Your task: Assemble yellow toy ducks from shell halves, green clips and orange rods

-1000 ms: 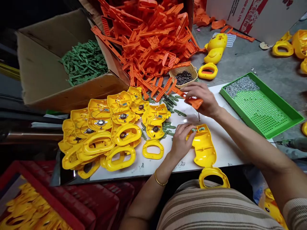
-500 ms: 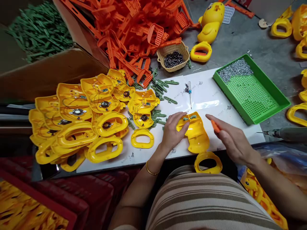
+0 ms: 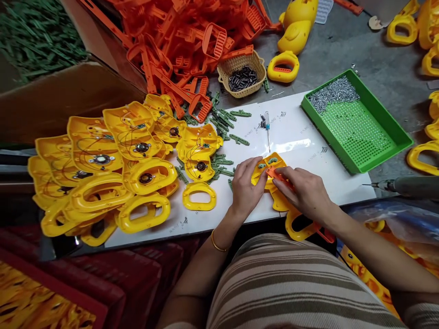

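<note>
A yellow plastic duck shell half [image 3: 281, 161] lies hollow side up at the table's front edge, its ring-shaped handle [image 3: 291, 228] jutting past the edge. Two small green parts [image 3: 272, 160] sit in its upper end. Fingers and thumb of my left hand [image 3: 247, 185] clasp the shell's left side. My right hand [image 3: 307, 192] is closed on an orange plastic lever [image 3: 273, 172], whose narrow end is over the shell's middle. The lever's other end shows below my right wrist, near the handle. My right hand covers much of the lower shell.
Wired yellow shell halves [image 3: 92, 160] crowd the left. Behind are orange levers [image 3: 185, 36], loose green strips [image 3: 226, 119] and a basket [image 3: 221, 75] of dark cylinders. A screwdriver [image 3: 267, 128] lies ahead; a green screw tray [image 3: 356, 157] and power driver [image 3: 411, 185] are right.
My right hand has moved left with the orange lever, bringing it over the shell. My left hand keeps its hold on the shell. The view has shifted slightly.
</note>
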Action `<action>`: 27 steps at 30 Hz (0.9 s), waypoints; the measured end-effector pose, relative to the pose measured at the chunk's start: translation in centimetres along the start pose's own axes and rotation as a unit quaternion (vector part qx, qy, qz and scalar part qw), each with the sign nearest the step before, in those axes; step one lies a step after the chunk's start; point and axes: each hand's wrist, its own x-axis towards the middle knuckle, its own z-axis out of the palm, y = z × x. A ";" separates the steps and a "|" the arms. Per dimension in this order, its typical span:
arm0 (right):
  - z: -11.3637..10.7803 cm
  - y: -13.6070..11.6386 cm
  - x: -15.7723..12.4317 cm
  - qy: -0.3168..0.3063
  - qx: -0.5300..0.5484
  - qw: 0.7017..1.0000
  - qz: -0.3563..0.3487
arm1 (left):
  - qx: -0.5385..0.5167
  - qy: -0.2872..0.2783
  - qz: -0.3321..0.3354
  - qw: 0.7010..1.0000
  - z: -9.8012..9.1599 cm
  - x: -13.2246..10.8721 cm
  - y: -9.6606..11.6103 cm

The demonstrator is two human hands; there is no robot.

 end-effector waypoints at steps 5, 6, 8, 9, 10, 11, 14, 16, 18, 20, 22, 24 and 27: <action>0.6 0.1 0.8 -0.016 -0.006 0.999 0.031 | 0.004 -0.003 0.003 1.000 0.0 -0.2 -0.2; 0.7 0.1 0.9 -0.018 -0.003 0.999 0.036 | 0.004 -0.004 0.004 1.000 0.0 -0.2 -0.2; 0.7 0.0 1.0 -0.018 -0.003 0.999 0.045 | 0.004 -0.007 0.004 1.000 0.0 -0.3 -0.2; 0.6 -0.1 1.1 -0.020 -0.005 0.999 0.049 | 0.002 -0.008 0.003 1.000 0.1 -0.3 -0.2; 0.6 -0.2 1.1 -0.025 -0.008 0.998 0.053 | -0.001 -0.007 0.001 1.000 0.1 -0.3 -0.2; 0.6 -0.3 1.1 -0.031 -0.010 0.998 0.056 | -0.004 -0.006 0.000 1.000 0.2 -0.4 -0.3; 0.6 -0.3 1.2 -0.047 -0.005 0.997 0.066 | -0.012 -0.003 -0.002 1.000 0.3 -0.4 -0.3; 0.7 -0.3 1.3 -0.048 0.000 0.996 0.073 | -0.009 -0.001 -0.004 1.000 0.4 -0.4 -0.3; 0.9 -0.2 1.3 -0.053 0.001 0.996 0.077 | -0.007 0.000 -0.005 1.000 0.5 -0.5 -0.3; 1.1 -0.2 1.4 -0.063 -0.004 0.995 0.078 | -0.009 -0.001 -0.002 1.000 0.4 -0.5 -0.4; 1.3 -0.2 1.4 -0.070 -0.010 0.994 0.082 | -0.013 -0.005 0.002 1.000 0.4 -0.5 -0.3; 1.4 -0.2 1.4 -0.070 -0.012 0.993 0.092 | -0.017 -0.011 0.004 1.000 0.3 -0.4 -0.3; 1.4 -0.2 1.2 -0.065 0.016 0.993 0.098 | -0.009 -0.012 -0.001 1.000 0.3 -0.2 -0.1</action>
